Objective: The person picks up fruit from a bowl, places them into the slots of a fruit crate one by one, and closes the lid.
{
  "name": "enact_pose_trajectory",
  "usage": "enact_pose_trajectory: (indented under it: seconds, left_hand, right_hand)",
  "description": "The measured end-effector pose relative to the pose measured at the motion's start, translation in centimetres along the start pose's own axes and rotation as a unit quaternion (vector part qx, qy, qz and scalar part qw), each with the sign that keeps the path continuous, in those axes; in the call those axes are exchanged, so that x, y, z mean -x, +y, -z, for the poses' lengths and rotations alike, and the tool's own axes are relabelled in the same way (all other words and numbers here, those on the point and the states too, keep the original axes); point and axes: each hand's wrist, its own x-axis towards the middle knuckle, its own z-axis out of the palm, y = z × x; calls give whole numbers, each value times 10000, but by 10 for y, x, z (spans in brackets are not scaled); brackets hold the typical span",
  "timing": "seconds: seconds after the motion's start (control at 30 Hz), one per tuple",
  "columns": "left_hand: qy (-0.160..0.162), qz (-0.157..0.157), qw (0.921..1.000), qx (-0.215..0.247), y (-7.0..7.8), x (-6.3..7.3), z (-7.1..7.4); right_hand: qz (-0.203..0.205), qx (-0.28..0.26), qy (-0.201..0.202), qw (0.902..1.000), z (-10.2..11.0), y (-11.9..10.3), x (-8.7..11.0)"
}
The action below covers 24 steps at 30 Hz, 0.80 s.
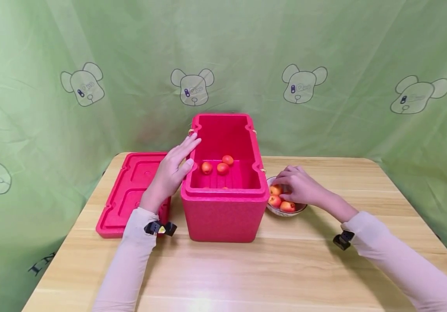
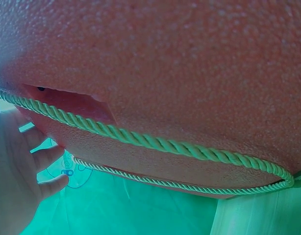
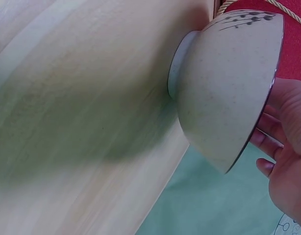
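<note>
A red foam box point(image 1: 223, 221) stands uncovered on the table, with several small red-orange apples point(image 1: 223, 168) on its floor. The left hand point(image 1: 170, 169) rests against the box's left rim, fingers straight; in the left wrist view it lies beside the box wall point(image 2: 189, 88). To the right of the box is a pale ceramic bowl point(image 1: 285, 214), holding several more apples point(image 1: 274, 201). The right hand point(image 1: 301, 186) reaches over the bowl's rim with its fingers among the apples. The bowl point(image 3: 224, 83) wall hides the fingertips in the right wrist view, so a grip cannot be made out.
The red lid point(image 1: 119, 203) lies on the wooden table point(image 1: 223, 277) left of the box. A twisted cord point(image 2: 160, 144) loops along the box's side. Green cloth point(image 1: 246, 39) printed with bear heads hangs behind the table.
</note>
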Motion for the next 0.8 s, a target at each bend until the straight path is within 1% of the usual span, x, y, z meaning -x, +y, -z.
enact_pose_trajectory:
  seconds: [0.23,0.4,0.53,0.8]
  left_hand:
    - [15,-23,10000,-22,-1,0,0]
    - [6,-99,9999,-22,0,-1,0]
    - [-2,-112,9999,-18,0,-1,0]
    - [2,-31,10000,-31,-1,-1,0]
  right_hand:
    - [-64,73,-204,9997,2,-3,-3]
    - [-40,180,-232,9996,1,-3,-4]
    - [-90,155,-245,9995,0,-3,-3]
    - [-138,135,-284,9994,0,-3,-5]
